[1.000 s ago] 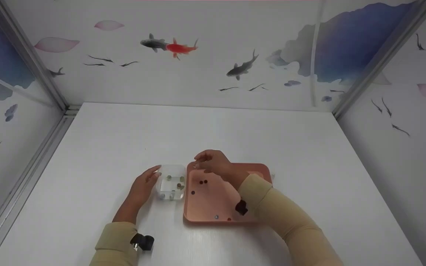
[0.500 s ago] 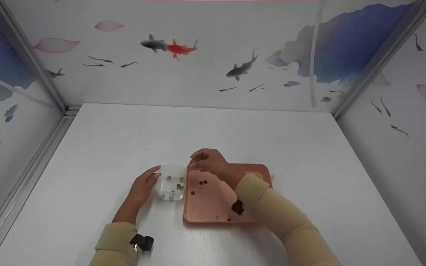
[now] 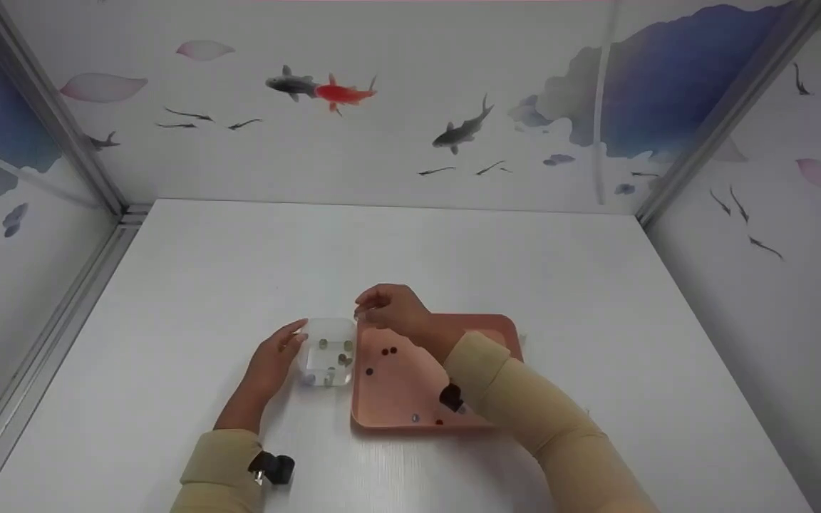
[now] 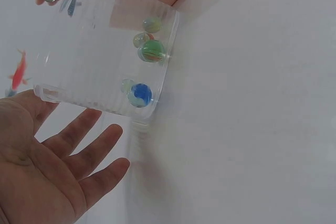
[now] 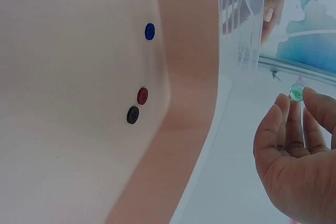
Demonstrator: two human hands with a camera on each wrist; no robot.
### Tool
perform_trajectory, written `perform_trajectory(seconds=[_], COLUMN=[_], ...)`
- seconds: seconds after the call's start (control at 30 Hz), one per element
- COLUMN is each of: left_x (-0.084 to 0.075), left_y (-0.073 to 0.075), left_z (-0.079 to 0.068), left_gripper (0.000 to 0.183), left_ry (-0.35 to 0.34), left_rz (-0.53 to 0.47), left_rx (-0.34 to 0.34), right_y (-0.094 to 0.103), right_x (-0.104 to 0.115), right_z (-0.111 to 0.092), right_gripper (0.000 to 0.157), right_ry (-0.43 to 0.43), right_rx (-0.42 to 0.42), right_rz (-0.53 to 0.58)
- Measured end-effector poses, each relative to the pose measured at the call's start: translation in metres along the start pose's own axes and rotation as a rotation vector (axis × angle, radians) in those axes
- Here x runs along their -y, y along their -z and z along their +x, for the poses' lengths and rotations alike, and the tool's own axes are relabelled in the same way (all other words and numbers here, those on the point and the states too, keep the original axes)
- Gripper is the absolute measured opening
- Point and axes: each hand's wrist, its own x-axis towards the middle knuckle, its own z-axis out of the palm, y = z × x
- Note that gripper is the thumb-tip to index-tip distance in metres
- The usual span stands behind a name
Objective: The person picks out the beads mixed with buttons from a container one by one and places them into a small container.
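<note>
A green glass marble (image 5: 296, 92) is pinched between the thumb and fingertips of my right hand (image 3: 396, 313), raised over the far left corner of the salmon-pink tray (image 3: 400, 406). Just left of that tray stands a clear plastic box (image 4: 100, 30). Inside it lie several glass marbles, among them a green one (image 4: 152, 51) and a blue one (image 4: 140, 95). My left hand (image 3: 273, 367) rests at the box's left side, touching its rim, with the other fingers spread loosely beside the wall.
On the tray lie a blue button (image 5: 150, 31), a red button (image 5: 142, 96) and a black button (image 5: 133, 115). Near its front edge are a clear marble (image 3: 415, 418) and a small red piece (image 3: 439, 422). A white tabletop (image 3: 225, 263) surrounds everything, with printed walls behind.
My right hand has moved left across the tray's far edge, closer to the box, carrying the marble. The left hand keeps its place at the box.
</note>
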Motion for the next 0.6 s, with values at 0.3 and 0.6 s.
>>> perform_trajectory(seconds=[0.3,0.6], left_x=[0.001,0.000], left_y=[0.000,0.001], left_z=[0.001,0.000], left_gripper=[0.045,0.046], left_ry=[-0.003,0.000], left_rz=[-0.023,-0.018], left_rx=[-0.003,0.008], right_y=[-0.005,-0.013], right_x=[0.004,0.006], right_z=[0.001,0.000], right_gripper=[0.022,0.021], right_ry=[-0.007,-0.004], right_rx=[-0.011,-0.016], right_rz=[0.011,-0.032])
